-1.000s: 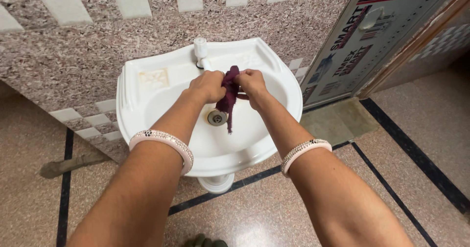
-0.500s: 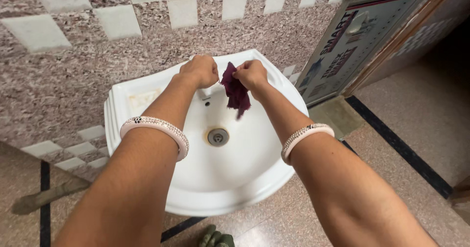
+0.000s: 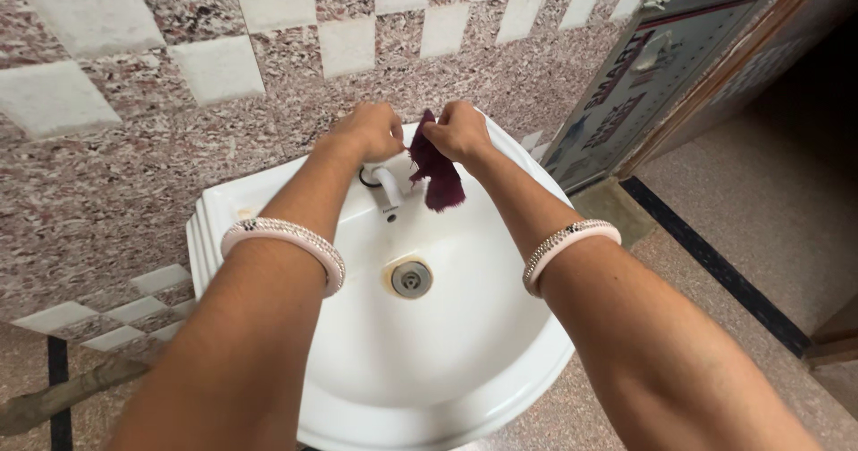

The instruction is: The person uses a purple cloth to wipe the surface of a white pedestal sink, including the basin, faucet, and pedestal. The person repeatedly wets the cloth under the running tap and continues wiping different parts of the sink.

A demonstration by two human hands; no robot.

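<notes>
The right hand [image 3: 458,132] is closed and pinches the top of a dark red cloth [image 3: 435,169], which hangs down over the back of the white sink [image 3: 500,326], just beside the tap [image 3: 386,185]. The left hand [image 3: 366,134] is closed on top of the tap, right next to the cloth. Both wrists wear a pale bangle [image 3: 286,236], the round drain [image 3: 411,278] sits in the middle of the sink, and a wall of pink and white tiles [image 3: 206,67] is behind.
</notes>
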